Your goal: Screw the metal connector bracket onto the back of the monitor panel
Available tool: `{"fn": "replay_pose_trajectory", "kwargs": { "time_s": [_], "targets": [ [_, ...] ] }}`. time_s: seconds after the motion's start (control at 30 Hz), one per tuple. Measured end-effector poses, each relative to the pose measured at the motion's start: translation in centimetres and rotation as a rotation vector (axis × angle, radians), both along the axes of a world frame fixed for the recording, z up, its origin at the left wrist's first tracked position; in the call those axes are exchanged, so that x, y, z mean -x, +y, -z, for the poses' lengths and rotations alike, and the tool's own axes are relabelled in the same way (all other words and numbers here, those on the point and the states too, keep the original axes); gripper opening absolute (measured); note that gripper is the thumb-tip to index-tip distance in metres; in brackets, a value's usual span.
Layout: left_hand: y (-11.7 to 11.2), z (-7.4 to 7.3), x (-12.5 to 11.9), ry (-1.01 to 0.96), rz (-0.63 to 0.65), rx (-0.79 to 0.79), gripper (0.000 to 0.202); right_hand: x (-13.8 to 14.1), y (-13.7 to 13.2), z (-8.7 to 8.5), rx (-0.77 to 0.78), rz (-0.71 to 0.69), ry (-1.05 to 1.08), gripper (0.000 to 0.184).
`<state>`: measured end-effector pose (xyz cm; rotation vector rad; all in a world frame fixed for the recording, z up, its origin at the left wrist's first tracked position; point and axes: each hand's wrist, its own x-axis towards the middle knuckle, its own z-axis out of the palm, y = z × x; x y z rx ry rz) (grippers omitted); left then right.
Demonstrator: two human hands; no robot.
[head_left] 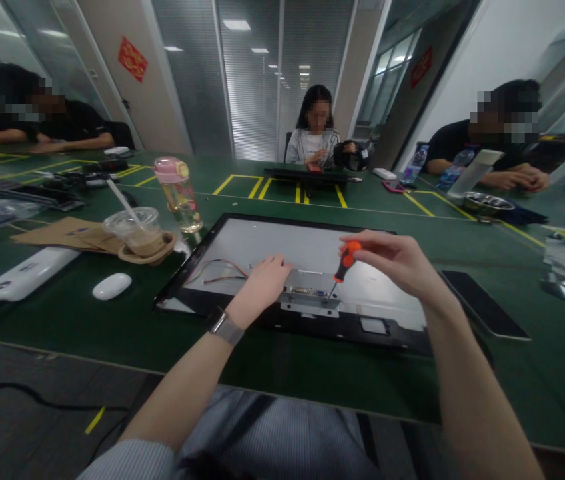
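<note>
A monitor panel (242, 233) lies with its bare metal back up on the green table. Along its near side is a metal bracket (307, 303) with video ports on it. My right hand (397, 259) pinches the top of an orange and black screwdriver (347, 261), which slants down so its tip meets the bracket near the blue port. Resting palm down at the bracket's left end is my left hand (268, 277), fingers stretched forward and holding nothing visible. Thin coloured wires (222, 263) run across the panel to the left of that hand.
Left of the panel stand a pink-lidded bottle (177, 193), an iced drink cup (135, 230), a white mouse (112, 286) and a white device (27, 273). A dark phone-like slab (485, 303) lies to the right. Several people sit around the table (522, 373).
</note>
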<state>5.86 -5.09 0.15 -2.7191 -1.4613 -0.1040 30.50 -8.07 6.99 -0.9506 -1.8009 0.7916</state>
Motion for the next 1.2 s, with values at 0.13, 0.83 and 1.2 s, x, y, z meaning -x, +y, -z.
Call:
{"fn": "replay_pose_trajectory", "kwargs": {
  "time_s": [0.13,0.83,1.2],
  "targets": [
    [-0.20,-0.10,0.00,-0.006,0.001,-0.006,0.041,-0.82,-0.46,-0.57,0.019,-0.013,-0.035,0.028],
    [-0.11,0.07,-0.01,-0.002,0.002,-0.020,0.041,-0.49,-0.28,0.11,-0.016,-0.052,-0.129,0.027],
    [-0.18,-0.09,-0.05,-0.003,0.002,-0.016,0.043,-0.15,-0.39,-0.12,0.056,-0.141,-0.133,0.030]
  ]
}}
